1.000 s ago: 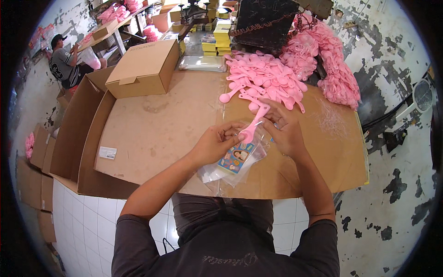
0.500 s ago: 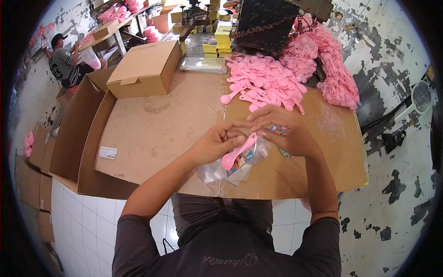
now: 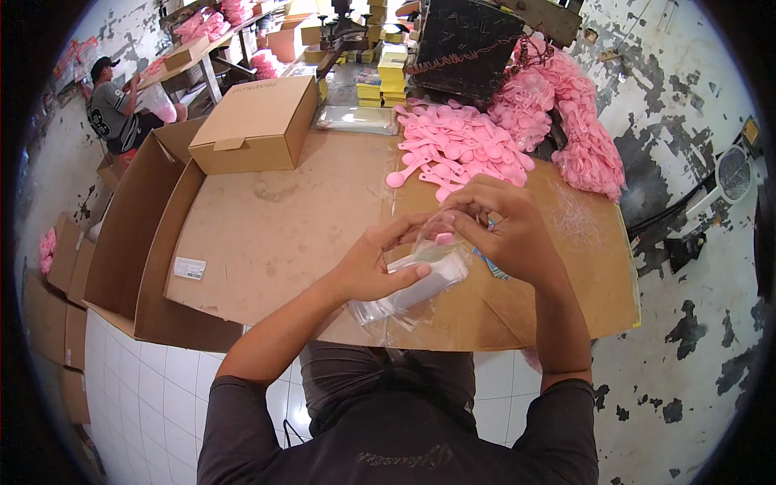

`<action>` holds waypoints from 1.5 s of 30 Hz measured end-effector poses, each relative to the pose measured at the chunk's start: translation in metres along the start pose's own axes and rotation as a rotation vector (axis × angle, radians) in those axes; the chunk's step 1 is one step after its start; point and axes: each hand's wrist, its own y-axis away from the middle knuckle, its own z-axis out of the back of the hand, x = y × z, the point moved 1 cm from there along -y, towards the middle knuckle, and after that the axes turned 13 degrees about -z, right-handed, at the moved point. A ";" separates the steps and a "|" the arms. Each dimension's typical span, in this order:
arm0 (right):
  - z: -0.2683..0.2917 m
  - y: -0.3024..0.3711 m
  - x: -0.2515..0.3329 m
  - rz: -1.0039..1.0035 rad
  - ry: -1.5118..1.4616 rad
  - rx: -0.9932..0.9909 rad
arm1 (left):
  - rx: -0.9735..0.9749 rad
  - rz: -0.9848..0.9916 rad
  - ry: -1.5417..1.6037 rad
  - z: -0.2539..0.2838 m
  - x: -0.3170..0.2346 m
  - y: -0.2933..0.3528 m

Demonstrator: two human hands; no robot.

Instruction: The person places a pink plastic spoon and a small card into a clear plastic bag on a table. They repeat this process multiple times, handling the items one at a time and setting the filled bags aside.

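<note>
Between my hands is a clear plastic bag (image 3: 430, 229), with a small pink end of a spoon (image 3: 444, 238) showing by it. My right hand (image 3: 503, 225) pinches the bag's upper edge between thumb and fingers. My left hand (image 3: 380, 260) touches the bag with its fingertips, the thumb spread away from them. Below the hands lies a stack of clear bags (image 3: 420, 289) on the cardboard. Blue printed cards (image 3: 493, 265) lie partly under my right hand. Beyond my hands spreads a pile of pink measuring spoons (image 3: 465, 145).
A closed brown box (image 3: 255, 125) stands back left, beside an open carton (image 3: 133, 234). A clear package (image 3: 356, 119) lies at the back. Bagged pink goods (image 3: 586, 121) hang over the back right near a black box (image 3: 465, 48). Another person (image 3: 113, 109) sits far left.
The pink spoon and printed card that lay across the bag stack are mostly out of sight now. My left thumb has moved away from its fingers, and the bag edge rises between my hands.
</note>
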 end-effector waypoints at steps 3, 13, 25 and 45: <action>-0.006 -0.002 -0.004 -0.006 -0.031 0.066 | -0.079 0.051 -0.065 -0.006 -0.001 -0.005; -0.024 -0.005 -0.001 0.429 0.255 -0.362 | -0.254 0.116 -0.059 -0.005 0.000 -0.010; -0.033 -0.015 -0.021 0.365 0.503 -0.378 | -0.042 0.151 -0.547 -0.008 -0.018 -0.017; 0.186 0.120 -0.328 -0.704 1.102 -0.627 | -0.257 0.226 -0.084 0.014 0.006 -0.016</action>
